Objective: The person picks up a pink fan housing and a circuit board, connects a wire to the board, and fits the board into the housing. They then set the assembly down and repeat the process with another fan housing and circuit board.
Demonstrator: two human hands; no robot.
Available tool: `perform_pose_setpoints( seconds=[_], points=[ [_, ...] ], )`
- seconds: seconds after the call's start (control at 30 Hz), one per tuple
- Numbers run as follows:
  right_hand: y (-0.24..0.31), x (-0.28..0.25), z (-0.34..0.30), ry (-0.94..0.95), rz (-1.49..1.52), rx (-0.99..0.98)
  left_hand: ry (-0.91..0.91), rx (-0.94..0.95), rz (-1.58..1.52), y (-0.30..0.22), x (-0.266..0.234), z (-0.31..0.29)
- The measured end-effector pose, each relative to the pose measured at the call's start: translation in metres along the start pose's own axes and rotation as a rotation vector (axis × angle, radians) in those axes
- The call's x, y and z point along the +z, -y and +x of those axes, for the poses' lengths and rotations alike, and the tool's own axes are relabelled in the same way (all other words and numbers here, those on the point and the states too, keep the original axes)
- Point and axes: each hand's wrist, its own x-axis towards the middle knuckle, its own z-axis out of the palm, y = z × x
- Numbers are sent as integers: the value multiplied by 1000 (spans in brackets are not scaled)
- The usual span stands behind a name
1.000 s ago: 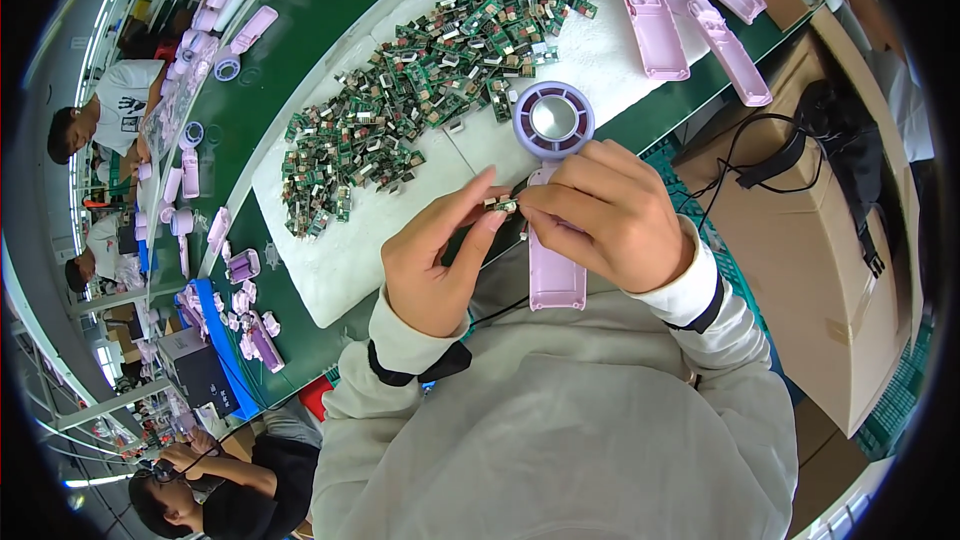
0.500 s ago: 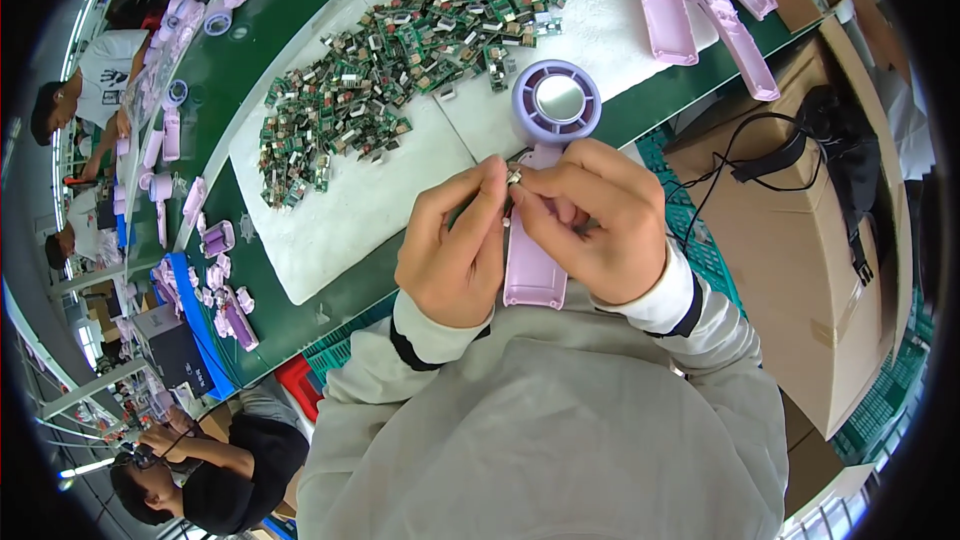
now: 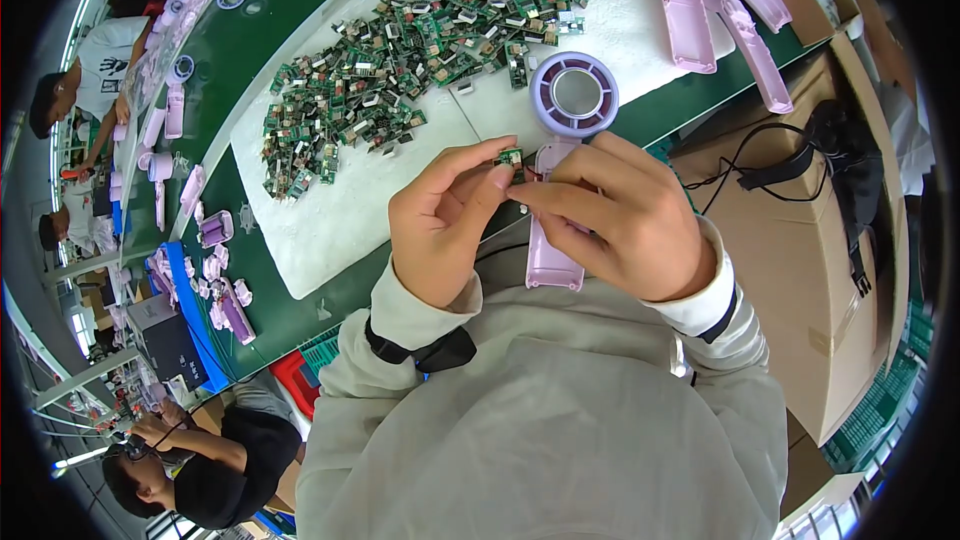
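Indoors, by green tabletop (image 3: 272,290) and carton (image 3: 790,270), left hand (image 3: 438,225) tight on circuit board (image 3: 511,157), right hand (image 3: 635,220) adjacent, grip unclear.

An assembly workshop: circuit boards (image 3: 450,40) heaped on a sheeted green worktop (image 3: 280,325), matching pink casings (image 3: 685,20) near its right edge and 3 people (image 3: 215,475) beyond its left.

Brown carton (image 3: 795,270) at right, black bag (image 3: 846,155) against it; co-worker (image 3: 222,485) lower left.
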Motion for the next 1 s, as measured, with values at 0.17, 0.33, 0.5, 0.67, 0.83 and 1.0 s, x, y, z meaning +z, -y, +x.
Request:
perform_pose_setpoints(
  seconds=[0.17,0.33,0.5,0.67,0.83,1.0],
  points=[
    [2,-9,10,135,-71,-18,13,2,45,-1,-1,0],
    [1,-12,10,161,-84,-14,48,-51,0,-2,-1,0],
    [-6,-9,4,54,87,41,55,-17,-39,1,1,-1],
    [1,-8,2,-77,22,110,59,84,-16,5,4,-4],
    [4,-1,1,-168,-188,66,35,226,104,5,11,-8],
    [-3,2,2,-175,-209,5,-28,257,271,8,15,-10]
  ],
)
